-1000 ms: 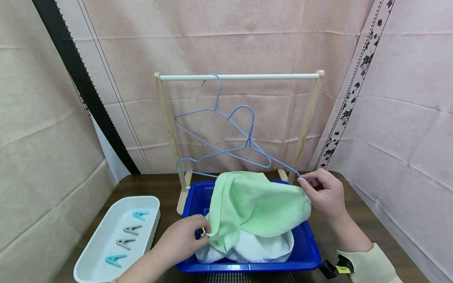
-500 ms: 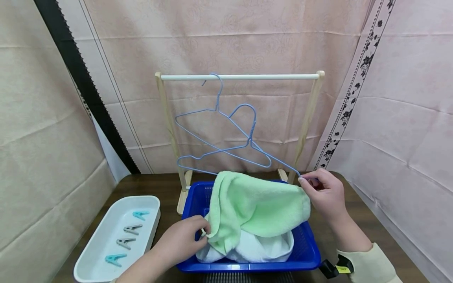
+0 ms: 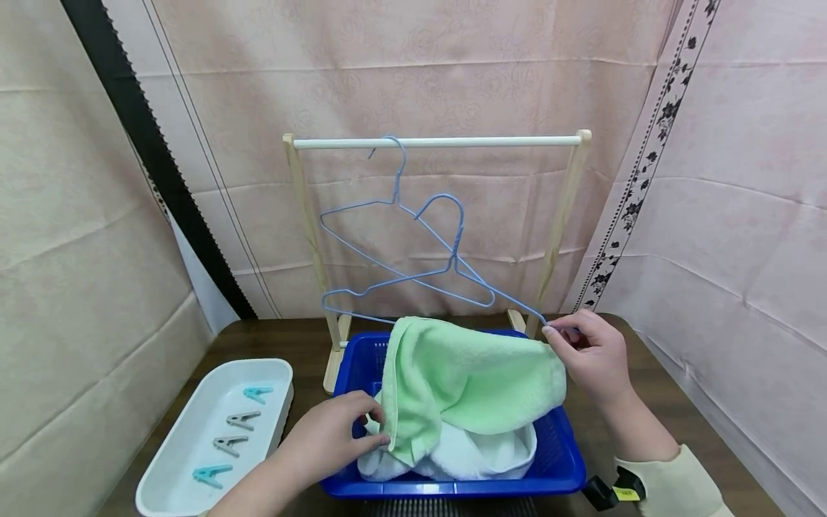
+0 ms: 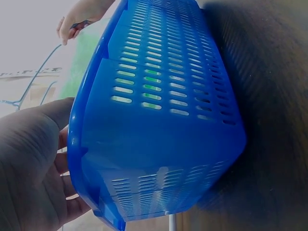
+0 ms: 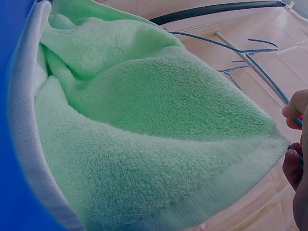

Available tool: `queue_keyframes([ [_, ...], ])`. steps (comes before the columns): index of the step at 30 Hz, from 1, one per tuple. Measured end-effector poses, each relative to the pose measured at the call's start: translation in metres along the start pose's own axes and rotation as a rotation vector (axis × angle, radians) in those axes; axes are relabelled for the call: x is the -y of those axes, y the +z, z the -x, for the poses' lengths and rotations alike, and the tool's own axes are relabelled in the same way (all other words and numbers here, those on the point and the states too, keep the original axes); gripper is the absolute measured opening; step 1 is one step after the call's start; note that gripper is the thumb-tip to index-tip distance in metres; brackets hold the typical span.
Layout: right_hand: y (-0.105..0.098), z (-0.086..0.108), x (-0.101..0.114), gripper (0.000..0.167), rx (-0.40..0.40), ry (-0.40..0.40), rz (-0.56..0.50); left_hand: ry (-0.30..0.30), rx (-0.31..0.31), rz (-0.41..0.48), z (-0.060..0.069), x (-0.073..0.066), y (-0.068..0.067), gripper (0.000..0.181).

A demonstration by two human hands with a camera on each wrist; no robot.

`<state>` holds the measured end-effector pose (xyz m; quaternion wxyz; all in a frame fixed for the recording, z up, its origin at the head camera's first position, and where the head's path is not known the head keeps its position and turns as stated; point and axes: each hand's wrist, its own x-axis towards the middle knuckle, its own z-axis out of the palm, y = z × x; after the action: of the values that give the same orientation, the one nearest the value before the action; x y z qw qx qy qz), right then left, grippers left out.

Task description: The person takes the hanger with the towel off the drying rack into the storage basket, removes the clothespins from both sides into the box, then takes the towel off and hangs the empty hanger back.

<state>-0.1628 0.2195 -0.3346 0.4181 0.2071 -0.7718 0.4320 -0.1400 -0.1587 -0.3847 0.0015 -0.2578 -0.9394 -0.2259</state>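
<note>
A blue wire hanger [image 3: 456,248] tilts above the blue basket [image 3: 452,490]. At its right end, my right hand [image 3: 597,352] pinches the wire between thumb and fingers. A light green towel [image 3: 478,380] drapes over the hanger's lower part, hiding its bottom bar. Under it, a white cloth [image 3: 478,459] lies in the basket. My left hand [image 3: 332,431] is at the towel's left edge, thumb and fingers parted. In the left wrist view, the left fingers [image 4: 60,163] lie beyond the basket's rim. The right wrist view shows the towel [image 5: 159,106] up close.
Behind the basket stands a wooden rack with a white bar [image 3: 491,141]. A second blue hanger [image 3: 397,188] hangs from it. On the left, a white tray [image 3: 164,438] holds several clothespins [image 3: 212,474]. Curtains surround the brown table [image 3: 304,330].
My left thumb and fingers have parted at the towel's left edge, where they pinched its corner. The held hanger has dipped slightly. My right hand keeps its grip.
</note>
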Motion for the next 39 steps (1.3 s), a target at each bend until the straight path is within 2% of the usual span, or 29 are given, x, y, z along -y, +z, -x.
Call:
queue_keyframes([
  [5, 0.0, 0.001, -0.001, 0.008, 0.004, -0.006, -0.009, -0.053, -0.048, 0.01, -0.002, -0.001, -0.003, 0.015],
  [10, 0.001, 0.0, 0.007, 0.019, 0.013, -0.01, -0.008, -0.101, -0.12, 0.019, -0.006, -0.004, -0.008, 0.011],
  [17, 0.002, 0.0, 0.011, 0.02, 0.021, -0.018, -0.015, -0.135, -0.193, 0.067, -0.021, -0.008, -0.02, 0.006],
  [22, 0.002, -0.001, 0.013, 0.02, 0.023, -0.031, -0.022, -0.157, -0.231, 0.088, -0.031, -0.017, -0.031, 0.01],
  [30, 0.003, -0.001, 0.012, 0.021, 0.022, -0.045, -0.023, -0.098, -0.294, 0.084, -0.048, -0.032, -0.044, 0.024],
  [39, 0.004, -0.001, 0.014, 0.021, 0.018, -0.045, -0.026, -0.035, -0.326, -0.091, -0.063, -0.039, -0.046, 0.024],
])
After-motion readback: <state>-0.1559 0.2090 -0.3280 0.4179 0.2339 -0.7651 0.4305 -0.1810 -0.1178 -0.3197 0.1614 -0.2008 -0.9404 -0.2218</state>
